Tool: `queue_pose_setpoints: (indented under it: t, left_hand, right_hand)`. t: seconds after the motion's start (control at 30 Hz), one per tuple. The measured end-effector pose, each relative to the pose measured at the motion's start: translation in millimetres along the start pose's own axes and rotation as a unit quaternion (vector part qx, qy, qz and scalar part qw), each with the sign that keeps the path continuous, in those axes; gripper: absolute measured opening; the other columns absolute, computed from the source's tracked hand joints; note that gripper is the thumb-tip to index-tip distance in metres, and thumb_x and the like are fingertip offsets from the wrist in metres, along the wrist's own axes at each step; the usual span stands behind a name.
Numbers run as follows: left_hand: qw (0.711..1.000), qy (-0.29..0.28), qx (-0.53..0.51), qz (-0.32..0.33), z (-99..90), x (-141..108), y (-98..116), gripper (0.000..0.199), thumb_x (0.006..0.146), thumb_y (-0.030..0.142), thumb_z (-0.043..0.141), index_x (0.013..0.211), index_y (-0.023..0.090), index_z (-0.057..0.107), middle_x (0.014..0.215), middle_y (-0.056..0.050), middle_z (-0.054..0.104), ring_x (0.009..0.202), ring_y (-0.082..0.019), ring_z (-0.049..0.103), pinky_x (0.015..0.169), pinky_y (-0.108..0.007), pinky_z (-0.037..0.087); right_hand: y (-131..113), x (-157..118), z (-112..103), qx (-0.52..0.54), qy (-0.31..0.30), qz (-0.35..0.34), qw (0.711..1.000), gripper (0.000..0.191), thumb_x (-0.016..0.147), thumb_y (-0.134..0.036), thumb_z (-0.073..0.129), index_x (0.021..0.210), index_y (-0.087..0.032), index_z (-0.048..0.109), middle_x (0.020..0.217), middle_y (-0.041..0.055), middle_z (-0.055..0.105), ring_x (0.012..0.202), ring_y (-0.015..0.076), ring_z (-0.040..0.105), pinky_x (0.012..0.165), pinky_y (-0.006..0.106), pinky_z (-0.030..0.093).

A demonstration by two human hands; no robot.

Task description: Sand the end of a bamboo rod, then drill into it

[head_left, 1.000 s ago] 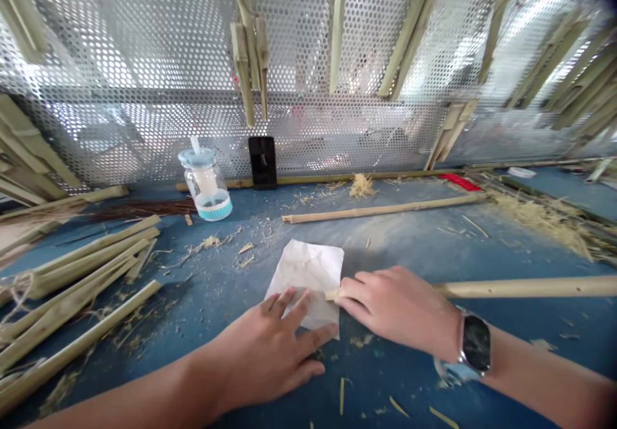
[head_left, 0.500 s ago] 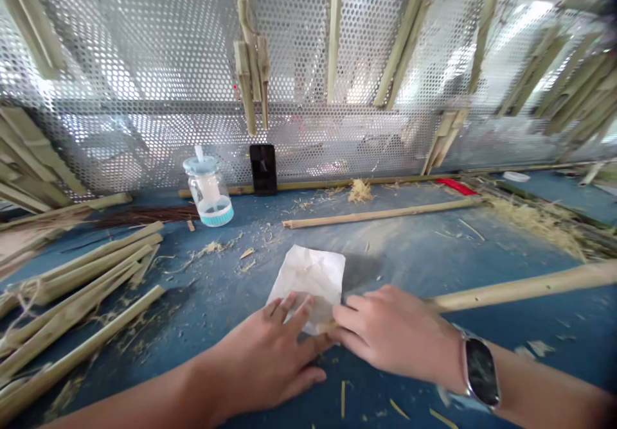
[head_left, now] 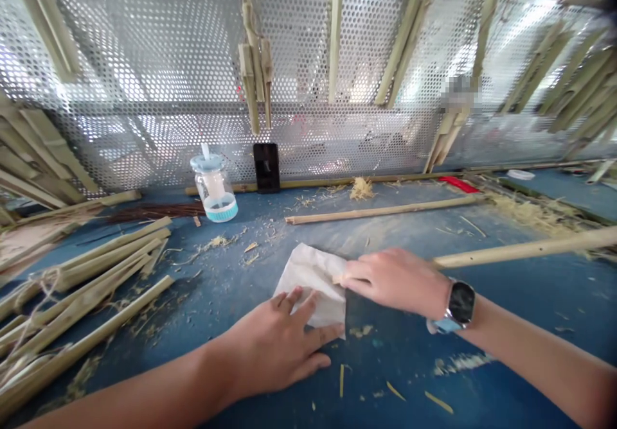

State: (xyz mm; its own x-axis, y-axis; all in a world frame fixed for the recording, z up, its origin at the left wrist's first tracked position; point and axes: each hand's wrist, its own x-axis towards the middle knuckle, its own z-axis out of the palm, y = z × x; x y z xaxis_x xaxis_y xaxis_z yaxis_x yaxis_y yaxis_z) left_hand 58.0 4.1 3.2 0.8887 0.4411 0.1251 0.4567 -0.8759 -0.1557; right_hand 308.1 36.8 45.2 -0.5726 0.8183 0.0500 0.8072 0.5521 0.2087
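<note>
Left hand: the left hand [head_left: 272,345] lies flat on the near part of the paper, fingers open and spread, pressing down rather than gripping.

Right hand: the right hand [head_left: 395,281] has its fingers closed together around a bamboo rod [head_left: 520,252], with a wristwatch [head_left: 460,304] on the wrist. The thumb is hidden, so the exact grip cannot be told.

Bamboo rod: its tip pokes out just beyond the fingers at the right edge of the paper, and its length runs off to the right, rising slightly toward the far side.

Sheet of paper: the creased white sheet of paper [head_left: 313,281] lies on the blue bench [head_left: 409,365], directly in front of the person, between both hands and touching them.

Latest change: the right hand and rod have shifted toward the far side along the paper's right edge, and the wrist has swung in the same direction. The left hand has stayed on the paper.

Left of the hands: a bundle of split bamboo strips [head_left: 87,281] lies tied with twine among shavings.

Far side: a lidded plastic jar [head_left: 214,191], a black phone [head_left: 266,167] standing upright, and a loose bamboo strip [head_left: 380,210] sit before a perforated metal panel [head_left: 144,146], with bamboo pieces [head_left: 253,63] hanging on it.
</note>
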Motion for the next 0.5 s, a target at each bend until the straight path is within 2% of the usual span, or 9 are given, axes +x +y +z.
queue_pose_setpoints:
  t: [0.1,0.17,0.27,0.37,0.5]
  left_hand:
    - [1.0,-0.014,0.008,0.0,-0.7,0.8,0.3,0.046,0.101,0.05,0.036,0.144,0.036,0.044,0.13,-0.016,0.058,0.119,-0.036,0.06,0.091,-0.049,0.054]
    - [1.0,-0.01,0.011,0.001,-0.8,0.8,0.0,0.046,0.101,0.049,0.036,0.144,0.035,0.043,0.13,-0.016,0.058,0.12,-0.037,0.059,0.092,-0.049,0.054]
    - [1.0,-0.002,0.007,0.004,-0.2,0.1,-0.5,0.046,0.102,0.048,0.035,0.145,0.034,0.043,0.134,-0.017,0.056,0.121,-0.038,0.058,0.093,-0.049,0.053]
    - [1.0,-0.001,0.004,0.004,0.0,-0.7,-0.4,0.048,0.102,0.048,0.035,0.146,0.032,0.042,0.138,-0.018,0.053,0.123,-0.038,0.057,0.095,-0.05,0.052]
    - [1.0,-0.004,0.006,0.006,-0.3,-1.1,-0.1,0.046,0.102,0.049,0.035,0.145,0.033,0.042,0.14,-0.018,0.051,0.122,-0.038,0.058,0.094,-0.049,0.053]
  right_hand:
    - [10.0,4.8,1.9,-0.01,0.005,0.047,0.999,0.037,0.1,-0.041,0.042,0.082,-0.02,0.067,0.072,0.004,0.072,0.06,0.0162,0.064,0.052,0.029,0.016]
    - [5.8,2.6,0.3,0.009,0.012,0.05,0.999,0.038,0.1,-0.042,0.041,0.082,-0.021,0.067,0.072,0.0036,0.072,0.06,0.0161,0.064,0.052,0.029,0.017]
    - [-11.9,-6.7,-2.7,0.072,0.006,0.01,0.997,0.035,0.099,-0.041,0.043,0.081,-0.023,0.067,0.07,0.0006,0.072,0.061,0.0146,0.064,0.052,0.029,0.018]
    - [-23.4,-12.4,-2.0,0.083,0.0,-0.04,0.996,0.025,0.094,-0.037,0.052,0.079,-0.023,0.067,0.07,-0.0007,0.072,0.057,0.0132,0.061,0.052,0.03,0.016]
    - [-19.6,-8.9,0.9,0.04,0.013,-0.026,0.999,0.029,0.096,-0.038,0.048,0.081,-0.023,0.067,0.067,0.0003,0.069,0.054,0.0139,0.059,0.052,0.03,0.012]
